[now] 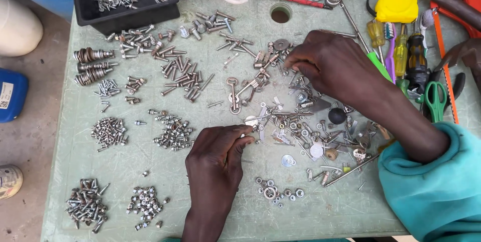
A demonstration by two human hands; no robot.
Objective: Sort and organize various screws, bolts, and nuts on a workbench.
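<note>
A black tray [125, 14] of screws is set at the table's [325, 207] far edge; a yellow tape measure [397, 5], green-handled scissors [435, 100] and 3 screwdrivers [401, 54] are laid at the right.

A pale green, scuffed worktop [150, 207] fills most of the view under even daylight, with a round hole [280, 13] near its far edge. To the left lies a bare grey concrete floor [30, 131], where a blue container [11, 94] and a cream rounded vessel [17, 27] stand beside the worktop.
</note>
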